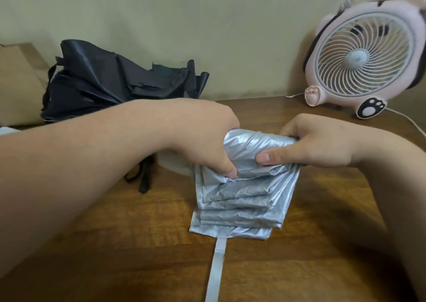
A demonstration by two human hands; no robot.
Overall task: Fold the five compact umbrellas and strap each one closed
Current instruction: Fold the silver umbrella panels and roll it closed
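On the wooden table [115, 244], the left hand [202, 140] and right hand [322, 142] are each gripping the silver umbrella [242, 200], its strap [217, 267] lying unfastened.

A wooden table [103, 244] holds a pleated silver umbrella [242, 200], its strap [216, 267] trailing nearward. A black umbrella [110, 82] lies back left, and a pink fan [362, 54] stands back right.

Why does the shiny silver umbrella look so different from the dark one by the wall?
Colour: the silver umbrella is shiny grey; the dark umbrella is navy-black. Shape: the silver umbrella's pleats are gathered flat; the dark umbrella lies loose and bunched. Handling: the left hand and right hand grip the silver umbrella; no hand holds the dark umbrella. Shared: neither looks strapped closed.
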